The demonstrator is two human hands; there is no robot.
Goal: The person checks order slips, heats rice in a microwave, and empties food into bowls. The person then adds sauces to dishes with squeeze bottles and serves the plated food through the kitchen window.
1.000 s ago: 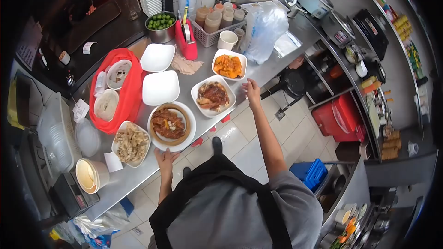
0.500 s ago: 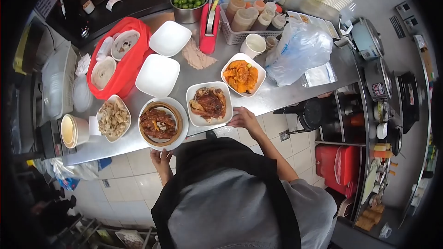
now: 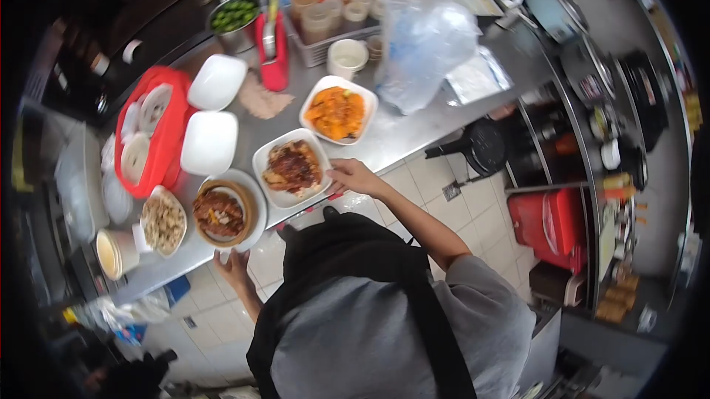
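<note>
My left hand (image 3: pixel 235 269) is at the near edge of a white plate (image 3: pixel 260 226), fingers curled at its rim. On that plate sits a round bamboo steamer (image 3: pixel 248 210) of dark braised meat (image 3: pixel 219 214). With my right hand (image 3: pixel 353 178) I grip the right side of a square white bowl (image 3: pixel 287 201) holding glazed brown meat (image 3: pixel 293 165). Just beyond it stands another white bowl with orange saucy food (image 3: pixel 336 113). A white dish of pale chopped food (image 3: pixel 164 223) lies left of the steamer.
Two white dishes (image 3: pixel 209 141) lie behind the steamer, beside a red bag (image 3: pixel 164 149) holding containers. Further back are a pot of green limes (image 3: pixel 234 16), a red tape dispenser (image 3: pixel 274 66), a sauce-bottle basket (image 3: pixel 316 51) and a plastic bag (image 3: pixel 425 48). Stacked tubs (image 3: pixel 117 252) stand at the left.
The view has turned and shifted, so the counter sits tilted and further left. My right hand has closed in on the meat bowl's edge. My left hand stays by the plate.
</note>
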